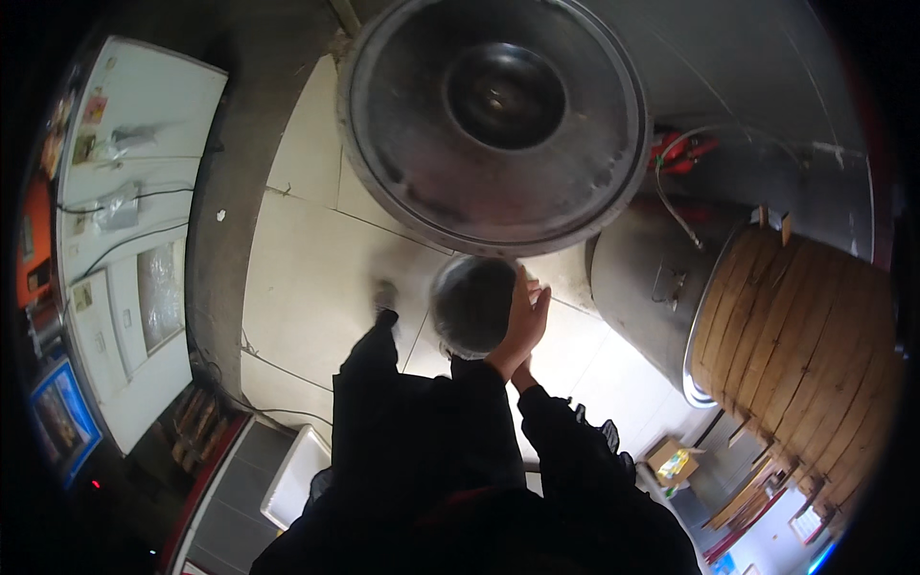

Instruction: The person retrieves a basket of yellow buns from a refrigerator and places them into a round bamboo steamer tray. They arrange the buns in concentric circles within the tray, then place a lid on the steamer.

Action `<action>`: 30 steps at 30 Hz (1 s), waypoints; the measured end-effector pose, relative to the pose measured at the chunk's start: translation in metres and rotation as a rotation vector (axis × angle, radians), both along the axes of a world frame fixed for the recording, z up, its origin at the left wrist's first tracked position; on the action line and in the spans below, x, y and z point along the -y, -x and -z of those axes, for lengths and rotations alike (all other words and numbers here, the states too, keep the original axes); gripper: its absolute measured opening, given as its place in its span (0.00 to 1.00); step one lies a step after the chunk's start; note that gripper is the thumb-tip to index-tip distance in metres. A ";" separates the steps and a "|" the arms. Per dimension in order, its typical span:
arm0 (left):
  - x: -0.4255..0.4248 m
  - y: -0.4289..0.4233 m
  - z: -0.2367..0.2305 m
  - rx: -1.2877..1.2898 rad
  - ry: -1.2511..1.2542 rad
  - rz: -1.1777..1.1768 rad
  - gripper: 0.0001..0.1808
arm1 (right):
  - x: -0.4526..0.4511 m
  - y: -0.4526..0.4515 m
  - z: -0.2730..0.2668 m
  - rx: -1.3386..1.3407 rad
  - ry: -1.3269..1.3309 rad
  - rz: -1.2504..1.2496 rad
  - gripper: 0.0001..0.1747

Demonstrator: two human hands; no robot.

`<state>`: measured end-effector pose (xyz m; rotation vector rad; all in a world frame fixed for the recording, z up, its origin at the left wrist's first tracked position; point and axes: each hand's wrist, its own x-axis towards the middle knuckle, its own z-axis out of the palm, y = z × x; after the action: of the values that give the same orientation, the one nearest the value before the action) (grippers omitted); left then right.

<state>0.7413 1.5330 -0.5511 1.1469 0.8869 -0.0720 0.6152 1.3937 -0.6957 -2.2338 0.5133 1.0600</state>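
Note:
Two bare hands overlap in front of my body. The nearer one, apparently my left hand (519,332), reaches across the right rim of a round, dark container (471,305); whether it grips the rim is unclear. Behind its wrist shows part of my right hand (524,373), its fingers mostly hidden. The container's inside looks dark, and blur hides what it stands on. Just beyond it lies a large round metal lid or pan (424,144) with a round recess at its centre.
To the right, a wooden slatted tub (790,345) adjoins a metal drum (647,280), with a pale hose (675,208) above. A white cabinet (151,93) lines the left side. A white basin (298,474) is at lower left, an opened cardboard box (672,460) at lower right. Cables cross the tiled floor (309,287).

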 end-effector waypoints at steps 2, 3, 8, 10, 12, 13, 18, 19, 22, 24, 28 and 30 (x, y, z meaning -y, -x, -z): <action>-0.032 0.028 -0.006 0.091 -0.159 0.063 0.28 | -0.049 0.000 0.000 0.238 -0.218 -0.024 0.21; -0.067 0.044 -0.002 0.135 -0.233 0.010 0.23 | -0.073 -0.002 -0.001 0.204 -0.182 -0.171 0.21; -0.299 0.171 0.028 -0.077 -0.635 0.085 0.18 | -0.251 -0.019 0.026 -0.054 -0.251 -0.137 0.17; -0.349 0.224 0.033 -0.498 -0.680 0.592 0.34 | -0.336 -0.034 0.056 -0.023 -0.341 -0.019 0.16; -0.371 0.269 0.026 -0.815 -0.702 0.996 0.44 | -0.422 -0.061 0.096 -0.129 -0.481 0.212 0.15; -0.384 0.277 0.033 -0.753 -0.772 0.959 0.41 | -0.462 -0.075 0.117 -0.156 -0.499 0.325 0.16; -0.438 0.299 0.048 -0.644 -0.856 0.738 0.29 | -0.623 -0.149 0.192 -0.080 -0.695 0.560 0.19; -0.446 0.300 0.051 -0.630 -0.845 0.730 0.29 | -0.645 -0.162 0.198 -0.084 -0.815 0.555 0.18; -0.463 0.298 0.056 -0.657 -0.821 0.718 0.28 | -0.682 -0.197 0.201 -0.137 -0.879 0.625 0.23; -0.464 0.295 0.056 -0.618 -0.837 0.724 0.28 | -0.683 -0.207 0.193 -0.103 -0.838 0.658 0.30; -0.458 0.291 0.058 -0.647 -0.867 0.756 0.28 | -0.615 -0.178 0.169 -0.201 -0.676 0.206 0.34; -0.455 0.290 0.063 -0.677 -0.790 0.794 0.28 | -0.545 -0.142 0.148 -0.160 -0.653 0.032 0.19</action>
<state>0.4511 1.9883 -0.6138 2.2477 1.0175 -0.8626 0.7577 1.9392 -0.8440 -1.5734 0.2167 1.1874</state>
